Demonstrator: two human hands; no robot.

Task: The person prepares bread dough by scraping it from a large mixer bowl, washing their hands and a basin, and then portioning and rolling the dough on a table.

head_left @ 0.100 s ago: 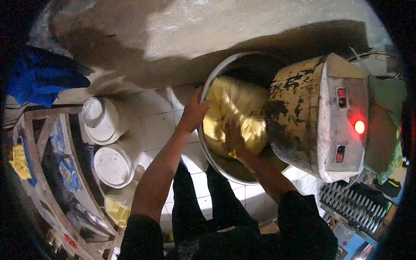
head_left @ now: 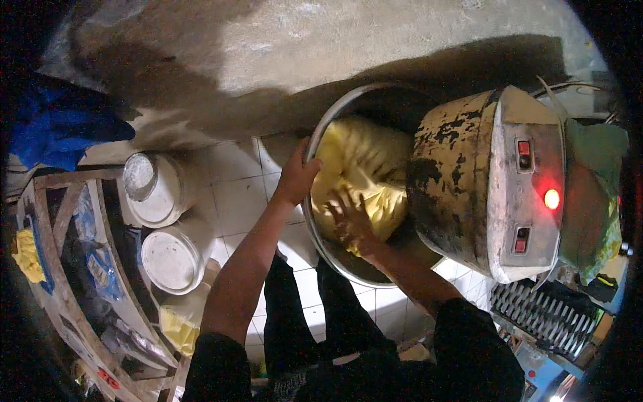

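Observation:
A large metal mixing bowl (head_left: 346,99) holds a mass of smooth yellow dough (head_left: 367,144). My left hand (head_left: 299,175) is closed over the bowl's left rim, fingers on the inner side. Inside the bowl, my right hand (head_left: 351,220) lies against the near left part of the dough with its fingers spread. Bits of dough seem to stick near that wrist. A worn tan mixer head (head_left: 455,181) covers the right part of the bowl and hides what lies beneath it.
The mixer's panel carries red switches (head_left: 524,147) and a lit red lamp (head_left: 551,199). White buckets (head_left: 173,260) stand at left beside a wooden rack (head_left: 107,234). A blue cloth (head_left: 67,124) hangs at far left. A slatted metal rack (head_left: 542,318) sits at lower right.
My right hand has shifted slightly left on the dough, and its fingers are now plainly spread. The dough's folds look different. My left hand stays on the rim.

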